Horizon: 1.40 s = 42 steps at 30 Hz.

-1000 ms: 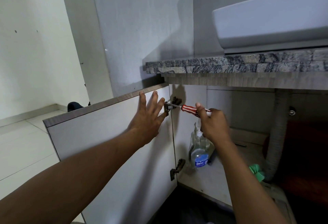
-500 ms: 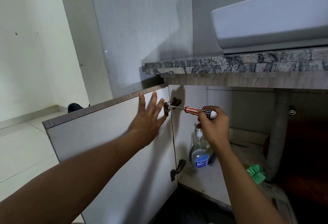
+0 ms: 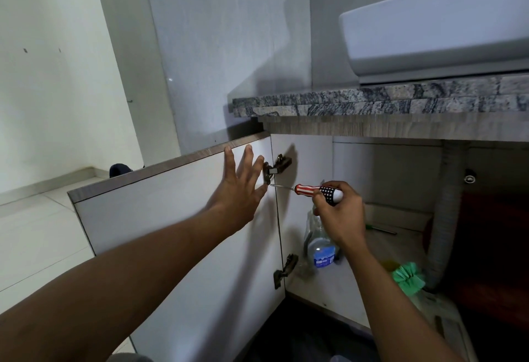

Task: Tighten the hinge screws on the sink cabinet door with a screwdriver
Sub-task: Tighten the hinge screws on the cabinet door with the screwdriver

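**Upper hinge of the sink cabinet door, screwdriver put to it**

The cabinet door (image 3: pixel 177 232) is swung open and braced by the left hand (image 3: pixel 240 189), which is laid flat on its inner face, fingers straight and spread, nothing gripped, fingertips just beside the upper hinge (image 3: pixel 273 168). The screwdriver (image 3: pixel 315 191) is gripped by its striped handle in the right hand (image 3: pixel 340 215), fingers curled round it, just right of the left hand. Its shaft is pointed left and the tip is set at the hinge's lower end, close by the left thumb. The lower hinge (image 3: pixel 284 270) is seen well below both hands. A clear bottle (image 3: pixel 322 250) is stood inside the cabinet under the right hand, and a green brush (image 3: pixel 408 277) is seen further right. The granite worktop (image 3: pixel 372 101) is seen above the right hand.
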Motion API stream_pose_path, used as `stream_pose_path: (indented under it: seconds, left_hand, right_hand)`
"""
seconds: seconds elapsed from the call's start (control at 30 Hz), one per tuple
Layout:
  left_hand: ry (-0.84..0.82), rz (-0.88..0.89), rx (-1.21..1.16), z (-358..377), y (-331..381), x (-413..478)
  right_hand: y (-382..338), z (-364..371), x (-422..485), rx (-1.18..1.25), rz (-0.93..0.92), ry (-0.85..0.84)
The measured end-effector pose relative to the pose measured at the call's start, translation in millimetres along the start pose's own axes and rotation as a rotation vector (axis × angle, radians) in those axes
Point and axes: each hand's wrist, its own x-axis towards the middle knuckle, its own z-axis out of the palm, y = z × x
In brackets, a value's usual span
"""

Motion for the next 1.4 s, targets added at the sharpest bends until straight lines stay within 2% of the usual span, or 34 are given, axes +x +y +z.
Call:
stream_pose_path:
  seconds: [1.13, 1.4]
  left_hand:
    - [0.001, 0.0, -0.012, -3.4, -0.5, -3.5]
    - [-0.003, -0.004, -0.015, -1.5, 0.5, -3.0]
  right_hand:
    - [5.5, 8.5, -1.0, 0.007, -0.014, 0.031]
    - [5.9, 8.3, -1.7, -0.032, -0.051, -0.027]
